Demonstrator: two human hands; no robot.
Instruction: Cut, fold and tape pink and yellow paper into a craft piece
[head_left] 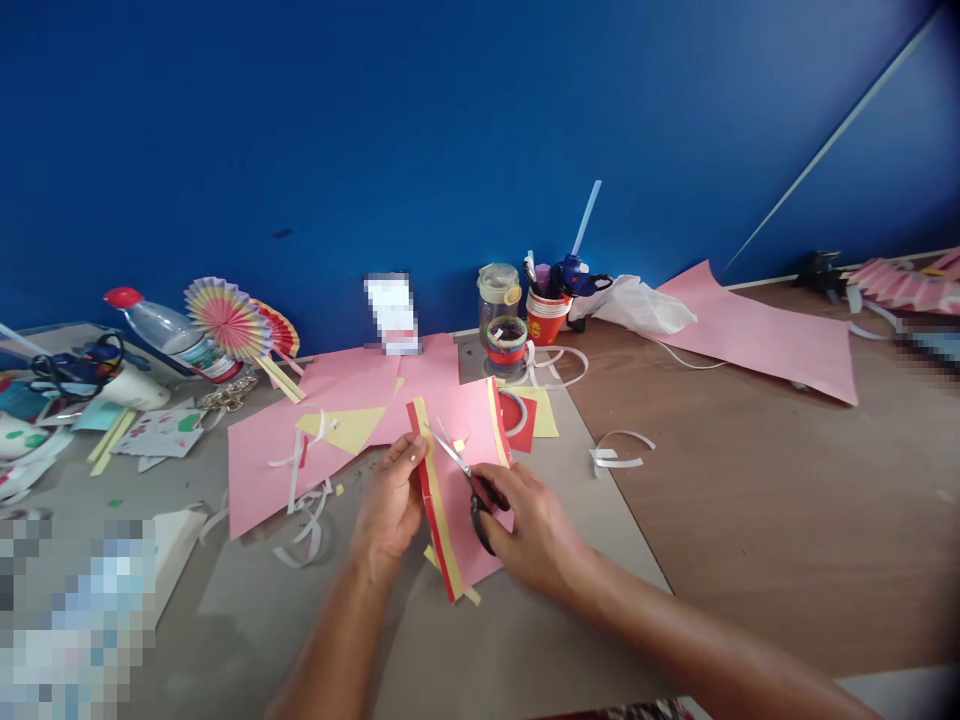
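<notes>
Pinched in my left hand (394, 495) is the left edge of a pink paper sheet (469, 530) bordered with yellow and red strips. My right hand (536, 520) has its fingers through the dark handles of a pair of scissors (474, 482). The blades point up and left, close to the yellow border and over the pink sheet. A small yellow scrap (459, 445) lies by the blades. Behind, larger pink paper (262, 470) is spread on the table, with a yellow paper piece (349, 428) on it.
Paper fans (227, 320) and a red-capped bottle (161, 330) are at the back left. A red cup (547, 318) with pens, a clear jar (499, 288) and rolls of tape (506, 345) stand against the blue wall. White strips (304, 535) litter the table; pink paper (765, 335) lies right.
</notes>
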